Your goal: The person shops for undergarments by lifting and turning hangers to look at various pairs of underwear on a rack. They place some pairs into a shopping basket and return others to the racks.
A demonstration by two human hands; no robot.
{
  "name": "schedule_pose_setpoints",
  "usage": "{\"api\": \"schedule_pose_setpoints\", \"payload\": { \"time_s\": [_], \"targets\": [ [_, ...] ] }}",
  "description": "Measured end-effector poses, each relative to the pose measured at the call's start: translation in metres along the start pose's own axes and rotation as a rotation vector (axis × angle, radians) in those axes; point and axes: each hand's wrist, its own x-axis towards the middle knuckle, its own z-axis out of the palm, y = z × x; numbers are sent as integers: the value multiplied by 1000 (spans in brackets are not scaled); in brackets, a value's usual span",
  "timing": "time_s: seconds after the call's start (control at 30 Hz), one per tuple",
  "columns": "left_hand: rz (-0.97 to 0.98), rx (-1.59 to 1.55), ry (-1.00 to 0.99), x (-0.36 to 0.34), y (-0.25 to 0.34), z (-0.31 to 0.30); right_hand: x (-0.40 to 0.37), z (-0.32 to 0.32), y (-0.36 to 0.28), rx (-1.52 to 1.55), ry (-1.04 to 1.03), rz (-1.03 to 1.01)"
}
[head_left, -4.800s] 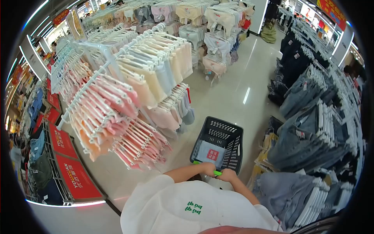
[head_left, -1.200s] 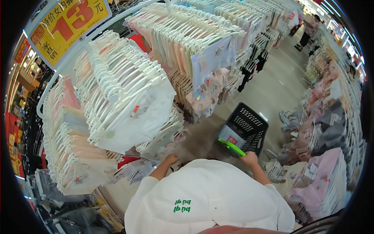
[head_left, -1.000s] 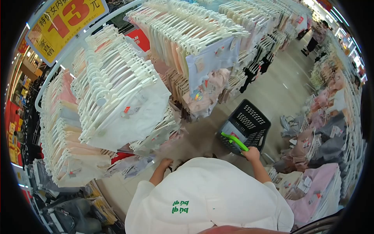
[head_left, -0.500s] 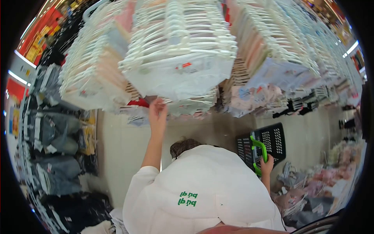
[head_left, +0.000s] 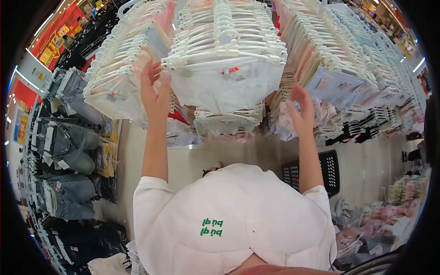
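A row of white garments (head_left: 220,85) on white plastic hangers (head_left: 229,48) hangs in front of me, the nearest one showing a red-and-white tag. My left hand (head_left: 155,87) is raised at the left edge of this row, fingers apart, near the hanger ends. On the other side, my right hand (head_left: 301,107) is up with its fingers spread, a little right of the row and in front of pink garments (head_left: 323,114). Neither hand holds anything. Down on the floor, a black perforated shopping basket (head_left: 329,172) stands partly behind my right forearm.
Pastel garments on hangers fill the rows to the left (head_left: 121,87) and right (head_left: 339,85). Below the white row hangs a pale green garment (head_left: 224,123). Jeans (head_left: 73,142) line the left side. More clothes (head_left: 362,229) lie at the lower right.
My right hand has let go of the basket's green handle and risen to the rack. My left hand has moved up and left from beneath the white row to its left edge.
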Motion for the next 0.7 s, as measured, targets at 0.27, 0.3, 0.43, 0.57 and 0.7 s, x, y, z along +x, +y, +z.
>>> {"api": "schedule_pose_setpoints", "payload": {
  "time_s": [0.27,0.3,0.43,0.57,0.7],
  "targets": [
    [3,117,-83,11,-3,-8,64,37,-47,308,23,130],
    [1,104,-83,11,-3,-9,66,38,-47,237,14,125],
    [-24,63,-109,9,10,-13,69,39,-38,255,24,123],
    [73,133,-117,8,19,-20,71,43,-43,282,53,95],
    [-66,-60,-192,2,20,-24,75,44,-40,293,88,87]
  ]
}}
